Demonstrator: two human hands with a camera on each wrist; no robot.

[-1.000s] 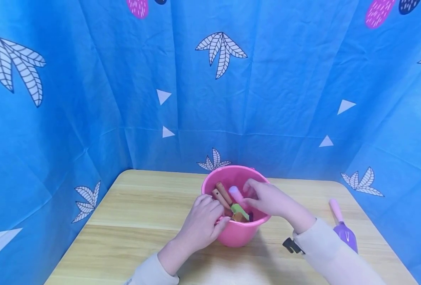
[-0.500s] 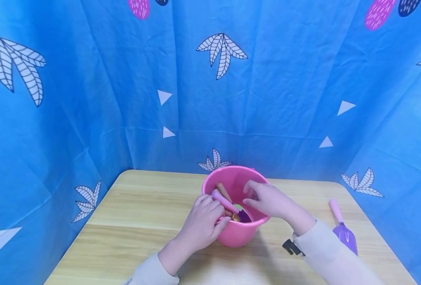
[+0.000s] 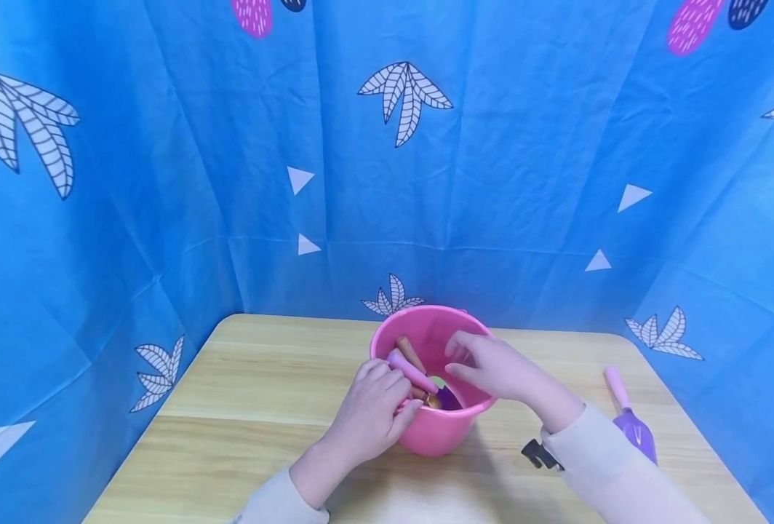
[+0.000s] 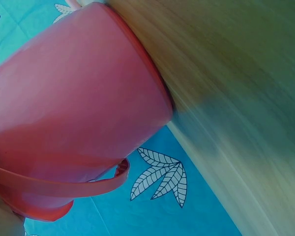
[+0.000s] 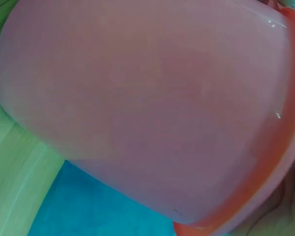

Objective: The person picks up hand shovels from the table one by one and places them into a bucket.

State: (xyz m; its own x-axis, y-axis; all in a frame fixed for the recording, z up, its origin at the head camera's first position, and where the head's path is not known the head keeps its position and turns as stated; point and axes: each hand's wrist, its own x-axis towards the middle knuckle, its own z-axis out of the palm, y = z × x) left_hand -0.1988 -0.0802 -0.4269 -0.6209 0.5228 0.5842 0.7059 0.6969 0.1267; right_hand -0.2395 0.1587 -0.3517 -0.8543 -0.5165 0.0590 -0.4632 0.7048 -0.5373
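A pink bucket (image 3: 436, 433) stands on the table, and my left hand (image 3: 375, 407) grips its near-left rim. Over the right rim reaches my right hand (image 3: 495, 367), its fingers loosely bent inside the mouth and holding nothing. Inside, a tool with a pink handle (image 3: 415, 372) leans to the left beside my left fingers. Behind it a brown handle (image 3: 411, 353) rests against the wall. Gold, green and dark purple tool parts lie lower down, mostly hidden. The left wrist view shows the bucket's side and its carrying handle (image 4: 64, 188); its outer wall (image 5: 147, 108) fills the right wrist view.
A small purple shovel (image 3: 637, 434) with a pink handle lies on the wooden table (image 3: 262, 378) at the right, beyond my right sleeve. A black buckle (image 3: 539, 454) hangs at that sleeve. Blue patterned cloth (image 3: 524, 182) encloses the table's back and sides.
The pink-handled tool has left my right fingers and tipped to the left side of the bucket. Both hands have stayed nearly in place.
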